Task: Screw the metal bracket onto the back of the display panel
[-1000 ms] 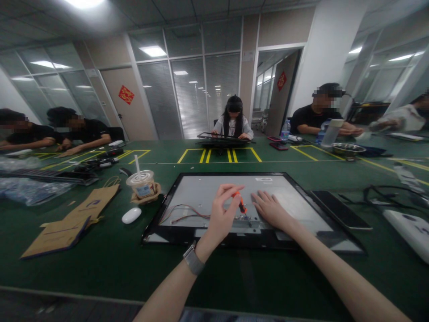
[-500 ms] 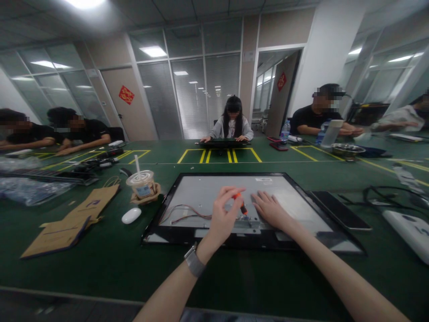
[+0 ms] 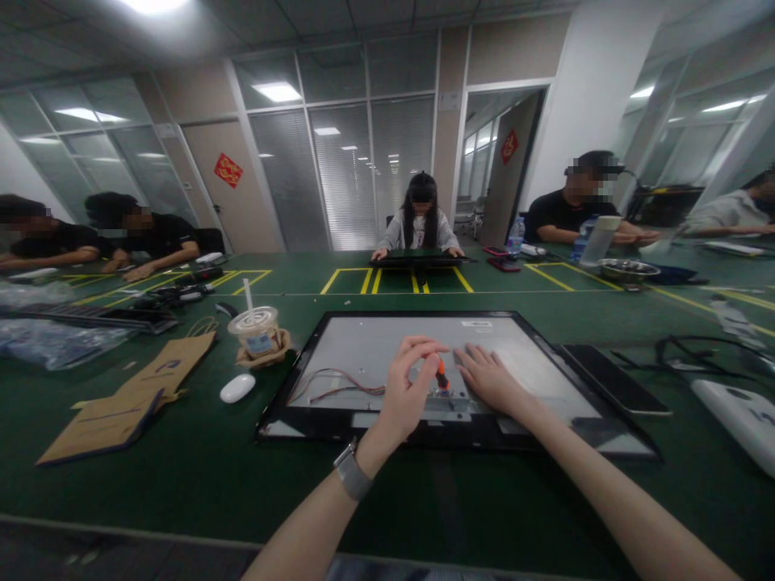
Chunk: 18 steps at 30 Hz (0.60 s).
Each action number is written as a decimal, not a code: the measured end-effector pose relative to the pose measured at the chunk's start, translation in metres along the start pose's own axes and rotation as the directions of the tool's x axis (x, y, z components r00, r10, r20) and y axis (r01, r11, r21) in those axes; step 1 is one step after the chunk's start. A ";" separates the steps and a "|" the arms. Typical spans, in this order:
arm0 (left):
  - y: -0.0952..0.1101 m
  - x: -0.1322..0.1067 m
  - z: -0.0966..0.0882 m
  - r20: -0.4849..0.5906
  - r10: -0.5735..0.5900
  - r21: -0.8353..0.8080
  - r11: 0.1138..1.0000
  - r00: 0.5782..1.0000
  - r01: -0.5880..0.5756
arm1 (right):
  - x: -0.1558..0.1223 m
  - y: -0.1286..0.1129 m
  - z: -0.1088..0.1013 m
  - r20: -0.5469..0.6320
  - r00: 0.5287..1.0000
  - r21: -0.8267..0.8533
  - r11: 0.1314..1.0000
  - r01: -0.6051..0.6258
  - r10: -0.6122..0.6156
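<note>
A flat display panel [image 3: 387, 343] with a grey metal back and a black frame lies in front of me. My left hand [image 3: 410, 383] pinches an orange-and-black screwdriver [image 3: 442, 374], held upright over a metal bracket [image 3: 454, 405] near the panel's front edge. The screwdriver's tip is too small to make out. My right hand [image 3: 489, 378] rests flat on the metal back, fingers spread, just right of the screwdriver. Thin red and black wires [image 3: 339, 383] run across the panel's left part to the bracket.
Left of the panel are an iced drink [image 3: 259, 332] in a cardboard holder, a white mouse [image 3: 237, 389] and a brown paper bag [image 3: 139, 391]. A black phone [image 3: 611, 378] and a white device [image 3: 739, 420] lie to the right. Across the table a person [image 3: 417, 226] handles another panel.
The screwdriver has turned more upright in my left hand, whose fingers shifted slightly. My right hand stays put. The person opposite has moved their panel a little to the right.
</note>
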<state>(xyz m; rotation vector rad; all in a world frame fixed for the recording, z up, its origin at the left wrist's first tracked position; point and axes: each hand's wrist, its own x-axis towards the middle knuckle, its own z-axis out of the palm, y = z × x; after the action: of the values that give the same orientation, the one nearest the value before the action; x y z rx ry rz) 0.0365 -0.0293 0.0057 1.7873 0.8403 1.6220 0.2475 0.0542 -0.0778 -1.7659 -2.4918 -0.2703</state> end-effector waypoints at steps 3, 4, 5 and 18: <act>0.000 0.000 0.001 -0.018 0.012 0.042 0.999 1.000 -0.011 | -0.001 -0.002 -0.004 0.016 1.000 0.000 1.000 0.008 -0.008; 0.000 -0.001 0.002 -0.018 0.011 0.045 0.999 1.000 -0.010 | -0.001 -0.002 -0.006 0.020 1.000 -0.005 1.000 0.009 -0.009; 0.001 -0.001 0.002 -0.014 0.006 0.042 0.999 1.000 -0.005 | -0.001 -0.003 -0.006 0.024 1.000 -0.011 1.000 0.009 -0.009; -0.006 -0.002 0.002 -0.041 0.015 0.081 0.997 0.999 -0.012 | 0.001 0.000 0.003 0.002 1.000 -0.008 1.000 -0.011 0.011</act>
<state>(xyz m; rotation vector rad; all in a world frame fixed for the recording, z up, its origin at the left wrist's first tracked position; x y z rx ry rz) 0.0375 -0.0265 -0.0004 1.8236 0.9266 1.6602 0.2469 0.0557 -0.0809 -1.7830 -2.4851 -0.2789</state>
